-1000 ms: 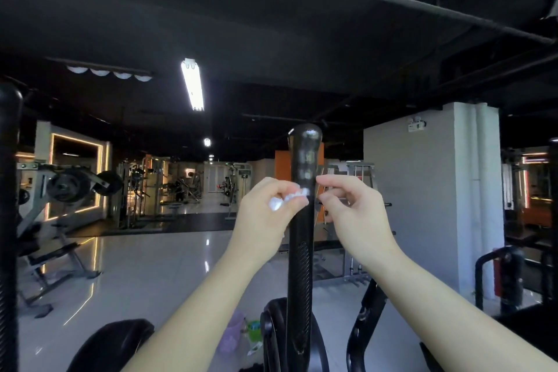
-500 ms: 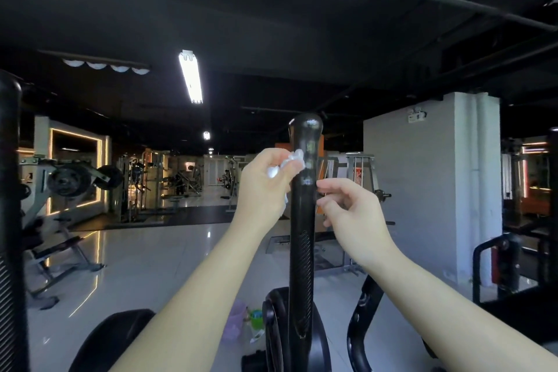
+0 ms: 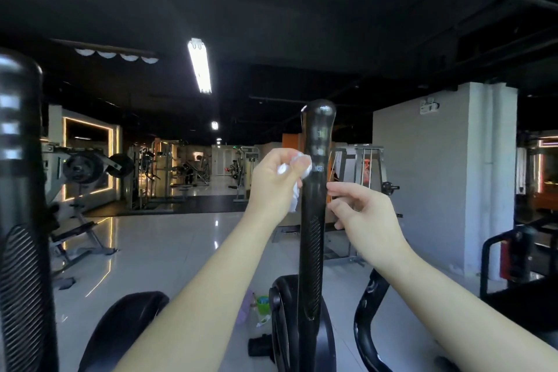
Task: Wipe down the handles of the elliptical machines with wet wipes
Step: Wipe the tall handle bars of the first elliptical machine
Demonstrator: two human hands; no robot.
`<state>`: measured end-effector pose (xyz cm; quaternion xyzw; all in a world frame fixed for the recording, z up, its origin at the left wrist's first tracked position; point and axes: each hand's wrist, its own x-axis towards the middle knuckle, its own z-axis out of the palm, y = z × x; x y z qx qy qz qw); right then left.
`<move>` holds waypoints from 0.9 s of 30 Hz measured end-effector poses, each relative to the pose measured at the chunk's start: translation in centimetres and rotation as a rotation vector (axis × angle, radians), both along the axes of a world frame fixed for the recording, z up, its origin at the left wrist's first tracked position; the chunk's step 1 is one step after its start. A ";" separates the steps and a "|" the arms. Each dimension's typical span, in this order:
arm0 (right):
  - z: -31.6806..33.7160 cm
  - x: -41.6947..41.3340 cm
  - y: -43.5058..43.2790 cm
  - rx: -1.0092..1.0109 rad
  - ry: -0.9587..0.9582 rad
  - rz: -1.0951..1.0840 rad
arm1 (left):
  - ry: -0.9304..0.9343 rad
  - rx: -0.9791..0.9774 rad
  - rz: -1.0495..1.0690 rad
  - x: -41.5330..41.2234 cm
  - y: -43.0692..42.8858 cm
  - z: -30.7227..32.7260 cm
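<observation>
A tall black elliptical handle (image 3: 314, 214) rises upright in the middle of the view, with a rounded glossy top and ribbed grip lower down. My left hand (image 3: 273, 186) pinches a crumpled white wet wipe (image 3: 294, 174) and presses it against the handle's left side, just below the top knob. On the handle's right side, slightly lower, my right hand (image 3: 363, 214) has its fingers curled loosely close to the shaft, with nothing held in them. A second black handle (image 3: 22, 208) stands very close at the far left edge.
The machine's black flywheel housing (image 3: 287, 323) and frame sit below the handle. Small bottles and a green container (image 3: 256, 308) lie on the glossy floor. A white pillar (image 3: 437, 184) stands at right, weight benches (image 3: 81, 229) at left.
My left hand carried the wipe up the handle and then slightly down along its left side. My right hand dropped lower and drew off to the right of the shaft.
</observation>
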<state>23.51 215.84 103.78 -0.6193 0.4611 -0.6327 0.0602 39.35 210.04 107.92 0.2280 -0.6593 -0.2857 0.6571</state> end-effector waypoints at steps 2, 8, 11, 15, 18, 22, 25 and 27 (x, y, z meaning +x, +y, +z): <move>-0.4 -0.1 -0.3 0.002 -0.007 -0.005 | -0.036 0.024 -0.027 0.2 -0.1 -1.2; -1.9 0.3 -0.1 -0.003 -0.038 0.016 | -0.162 0.179 -0.097 1.3 0.0 -8.5; -2.4 0.6 -0.1 0.001 -0.030 0.014 | -0.253 0.295 -0.122 1.9 0.1 -11.8; -2.0 0.7 -0.1 0.020 -0.048 0.004 | -0.206 0.264 -0.147 2.0 0.1 -9.6; -1.4 0.4 -0.5 0.022 -0.064 0.000 | -0.063 0.121 -0.087 1.5 -0.4 -4.5; -1.5 0.3 -0.4 0.017 -0.076 0.011 | -0.079 0.032 -0.091 0.8 -0.8 -2.0; -2.4 0.5 -0.2 0.024 -0.076 0.006 | -0.123 0.078 -0.094 1.1 -1.1 -4.7; -3.3 0.7 -0.1 0.025 -0.068 0.005 | -0.172 0.156 -0.120 1.4 -0.9 -7.4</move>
